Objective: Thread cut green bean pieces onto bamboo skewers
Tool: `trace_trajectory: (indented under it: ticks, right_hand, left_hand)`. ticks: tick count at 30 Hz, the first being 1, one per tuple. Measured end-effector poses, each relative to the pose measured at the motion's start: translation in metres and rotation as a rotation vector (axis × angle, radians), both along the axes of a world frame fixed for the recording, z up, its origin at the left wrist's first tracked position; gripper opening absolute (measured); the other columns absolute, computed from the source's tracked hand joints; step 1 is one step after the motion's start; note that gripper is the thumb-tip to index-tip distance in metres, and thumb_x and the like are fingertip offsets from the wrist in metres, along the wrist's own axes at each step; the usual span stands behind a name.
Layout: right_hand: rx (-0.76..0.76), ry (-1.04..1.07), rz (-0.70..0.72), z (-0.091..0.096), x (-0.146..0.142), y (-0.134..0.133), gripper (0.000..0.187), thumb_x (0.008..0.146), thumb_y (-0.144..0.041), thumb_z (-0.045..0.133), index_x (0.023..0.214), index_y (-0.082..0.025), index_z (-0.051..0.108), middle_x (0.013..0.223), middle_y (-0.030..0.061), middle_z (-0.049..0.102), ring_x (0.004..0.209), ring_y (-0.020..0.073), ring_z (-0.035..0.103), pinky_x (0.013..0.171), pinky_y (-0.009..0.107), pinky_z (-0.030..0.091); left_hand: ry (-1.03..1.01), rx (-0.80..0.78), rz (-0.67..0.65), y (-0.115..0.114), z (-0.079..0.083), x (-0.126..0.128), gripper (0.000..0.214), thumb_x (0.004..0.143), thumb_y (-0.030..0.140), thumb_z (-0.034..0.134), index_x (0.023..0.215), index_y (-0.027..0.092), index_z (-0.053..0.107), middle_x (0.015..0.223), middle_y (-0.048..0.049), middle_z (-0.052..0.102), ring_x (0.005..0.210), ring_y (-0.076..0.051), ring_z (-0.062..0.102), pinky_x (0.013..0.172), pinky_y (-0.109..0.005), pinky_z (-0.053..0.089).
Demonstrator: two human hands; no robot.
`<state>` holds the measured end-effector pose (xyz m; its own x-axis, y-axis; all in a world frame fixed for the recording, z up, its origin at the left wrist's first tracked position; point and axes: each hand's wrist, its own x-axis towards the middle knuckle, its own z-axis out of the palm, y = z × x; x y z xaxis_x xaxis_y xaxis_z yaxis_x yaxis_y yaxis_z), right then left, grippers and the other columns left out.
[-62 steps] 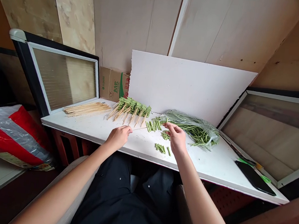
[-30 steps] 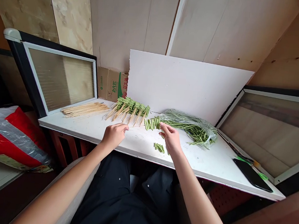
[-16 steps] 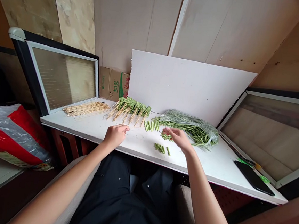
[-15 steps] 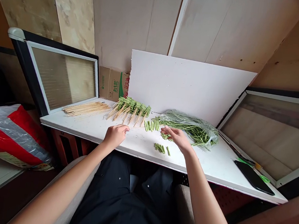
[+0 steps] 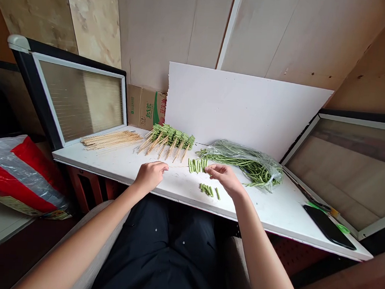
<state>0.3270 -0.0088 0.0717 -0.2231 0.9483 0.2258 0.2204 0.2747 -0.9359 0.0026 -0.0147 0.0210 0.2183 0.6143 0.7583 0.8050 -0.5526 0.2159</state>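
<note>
My left hand (image 5: 151, 174) rests on the white table (image 5: 274, 210), its fingers pinched on a thin bamboo skewer that points right. The skewer's tip reaches a short row of cut green bean pieces (image 5: 195, 165). My right hand (image 5: 226, 179) is beside that row, with thumb and fingers pinched on a bean piece at its right end. A few loose bean pieces (image 5: 208, 191) lie just in front of the right hand. Finished bean skewers (image 5: 171, 138) are fanned out behind the row.
Bare bamboo skewers (image 5: 112, 139) lie at the table's left. A plastic bag of long beans (image 5: 248, 163) lies to the right, then green-handled scissors (image 5: 322, 206) and a black phone (image 5: 329, 220). A white board (image 5: 243, 108), cardboard box (image 5: 145, 109) and glass lids (image 5: 75, 98) ring the table.
My right hand has moved left from the pieces beside the bag to the row of cut beans at the skewer's tip. My left hand has barely shifted.
</note>
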Motion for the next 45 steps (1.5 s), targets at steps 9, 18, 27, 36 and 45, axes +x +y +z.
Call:
trace_trajectory:
  ticks: [9, 18, 27, 36, 45]
  right_hand:
    - [0.001, -0.112, -0.058, -0.005, -0.002, 0.002, 0.036, 0.069, -0.056, 0.09, 0.084, -0.023, 0.086, 0.091, 0.0097, 0.082, 0.089, 0.0305, 0.073, 0.083, 0.041, 0.055]
    - [-0.028, -0.117, -0.038, 0.002, 0.027, 0.005, 0.042, 0.066, -0.062, 0.09, 0.08, -0.023, 0.084, 0.086, 0.0067, 0.082, 0.084, 0.0263, 0.072, 0.072, 0.034, 0.054]
    - [-0.31, -0.663, -0.192, -0.038, 0.061, 0.026, 0.04, 0.04, -0.035, 0.098, 0.038, -0.024, 0.06, 0.039, 0.0035, 0.058, 0.04, 0.0191, 0.055, 0.055, 0.037, 0.047]
    - [-0.23, -0.39, 0.002, -0.032, 0.056, 0.024, 0.028, 0.049, -0.036, 0.094, 0.052, -0.022, 0.071, 0.054, 0.0065, 0.071, 0.053, 0.0222, 0.068, 0.052, 0.031, 0.051]
    - [-0.052, 0.225, 0.163, -0.025, 0.028, 0.016, 0.046, 0.072, -0.056, 0.089, 0.088, -0.015, 0.079, 0.085, 0.0103, 0.08, 0.082, 0.0203, 0.073, 0.077, 0.034, 0.056]
  left_hand:
    - [0.1, 0.046, 0.032, 0.002, -0.005, -0.002, 0.035, 0.078, -0.002, 0.053, 0.085, 0.021, 0.078, 0.082, -0.0021, 0.081, 0.07, -0.019, 0.072, 0.06, -0.026, 0.048]
    - [0.054, -0.007, 0.049, 0.007, -0.009, -0.013, 0.033, 0.081, 0.0, 0.055, 0.088, 0.022, 0.079, 0.086, -0.0026, 0.082, 0.076, -0.021, 0.076, 0.066, -0.026, 0.052]
    - [0.047, -0.021, 0.077, 0.014, -0.018, -0.019, 0.032, 0.081, 0.003, 0.055, 0.088, 0.023, 0.079, 0.087, -0.0019, 0.083, 0.077, -0.021, 0.078, 0.066, -0.026, 0.055]
    - [0.025, -0.027, 0.055, 0.014, -0.02, -0.017, 0.034, 0.082, 0.004, 0.051, 0.086, 0.024, 0.078, 0.08, -0.0014, 0.081, 0.074, -0.019, 0.077, 0.067, -0.025, 0.057]
    - [-0.023, -0.044, 0.009, 0.012, -0.017, -0.014, 0.035, 0.084, 0.005, 0.049, 0.087, 0.024, 0.078, 0.079, -0.0011, 0.08, 0.074, -0.019, 0.077, 0.07, -0.026, 0.058]
